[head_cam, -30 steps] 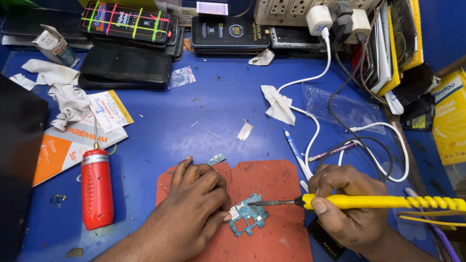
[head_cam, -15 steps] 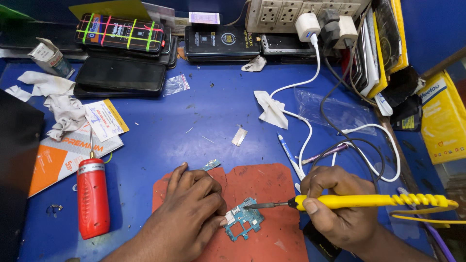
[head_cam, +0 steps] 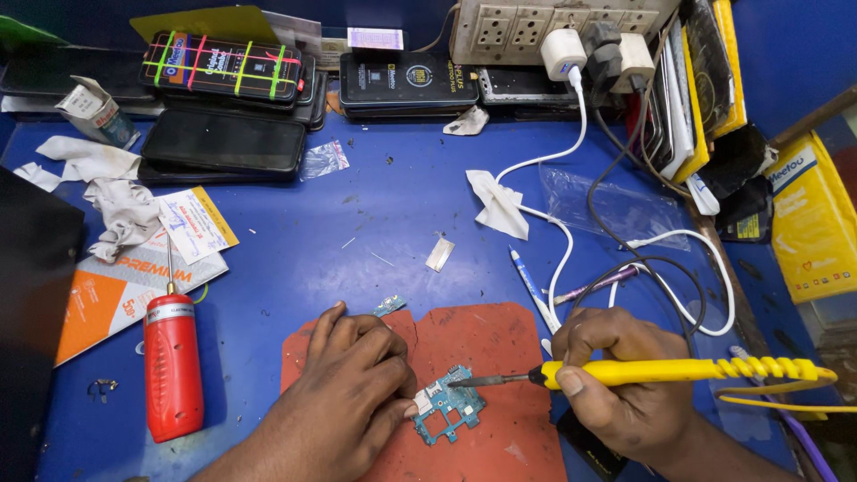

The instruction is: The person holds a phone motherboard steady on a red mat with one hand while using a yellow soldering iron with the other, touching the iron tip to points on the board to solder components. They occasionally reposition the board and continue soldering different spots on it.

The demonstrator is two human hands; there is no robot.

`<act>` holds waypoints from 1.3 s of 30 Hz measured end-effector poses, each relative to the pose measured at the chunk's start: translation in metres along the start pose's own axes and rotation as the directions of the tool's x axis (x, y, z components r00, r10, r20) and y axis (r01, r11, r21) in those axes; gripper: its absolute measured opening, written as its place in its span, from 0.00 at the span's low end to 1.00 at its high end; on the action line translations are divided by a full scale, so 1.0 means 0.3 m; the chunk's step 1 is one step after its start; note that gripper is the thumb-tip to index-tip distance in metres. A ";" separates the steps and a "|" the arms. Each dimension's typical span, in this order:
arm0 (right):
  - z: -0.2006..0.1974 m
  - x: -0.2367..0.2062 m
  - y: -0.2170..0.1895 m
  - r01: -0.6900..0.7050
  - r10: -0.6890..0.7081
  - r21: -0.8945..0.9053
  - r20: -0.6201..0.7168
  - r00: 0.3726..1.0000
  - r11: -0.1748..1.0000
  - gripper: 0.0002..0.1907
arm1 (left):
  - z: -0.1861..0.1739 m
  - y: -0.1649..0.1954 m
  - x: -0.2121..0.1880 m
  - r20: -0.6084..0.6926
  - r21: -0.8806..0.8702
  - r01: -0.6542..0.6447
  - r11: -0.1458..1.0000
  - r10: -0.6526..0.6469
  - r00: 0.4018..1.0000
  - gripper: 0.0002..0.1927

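A small teal circuit board [head_cam: 449,412] lies on a red-brown work mat [head_cam: 486,344] on the blue bench. My left hand [head_cam: 344,393] rests on the mat's left part, its thumb and fingertips pressing the board's left edge. My right hand [head_cam: 625,379] grips a yellow-handled soldering iron [head_cam: 678,370], held level with its dark tip touching the board's upper edge. The iron's yellow cord runs off to the right.
A red cylindrical bottle [head_cam: 173,366] with a needle tip lies at the left. Phones [head_cam: 223,143] are stacked at the back by a power strip [head_cam: 553,27]. White and black cables [head_cam: 571,232], a pen [head_cam: 528,277], tissues [head_cam: 116,201] and papers lie around.
The view has shifted, so everything sits slightly lower left. My left hand's grip on the board and the iron's tip at its edge stay much the same.
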State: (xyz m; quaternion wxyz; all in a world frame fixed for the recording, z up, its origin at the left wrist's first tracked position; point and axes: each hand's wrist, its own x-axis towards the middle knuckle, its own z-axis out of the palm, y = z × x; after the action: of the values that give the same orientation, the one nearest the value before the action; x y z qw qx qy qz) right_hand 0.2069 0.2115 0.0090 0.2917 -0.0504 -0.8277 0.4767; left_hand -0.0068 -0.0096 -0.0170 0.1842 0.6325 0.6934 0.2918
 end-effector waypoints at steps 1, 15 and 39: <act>0.000 0.001 0.000 0.005 -0.005 -0.003 -0.004 1.000 1.000 0.05 | 0.004 -0.004 -0.003 0.000 -0.002 0.000 1.000 0.000 1.000 0.08; 0.004 -0.001 -0.002 0.013 -0.013 0.005 0.015 1.000 1.000 0.05 | 0.019 -0.020 -0.011 -0.045 -0.003 -0.057 0.998 0.057 0.997 0.08; 0.001 -0.008 0.005 0.000 0.000 0.011 -0.011 1.000 1.000 0.05 | -0.014 0.016 0.003 -0.011 -0.037 -0.010 0.999 0.009 1.000 0.06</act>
State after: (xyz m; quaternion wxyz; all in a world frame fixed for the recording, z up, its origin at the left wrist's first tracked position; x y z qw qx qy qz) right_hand 0.2084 0.2110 0.0066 0.2966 -0.0514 -0.8236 0.4807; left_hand -0.0057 -0.0093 -0.0106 0.1908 0.6308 0.6858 0.3090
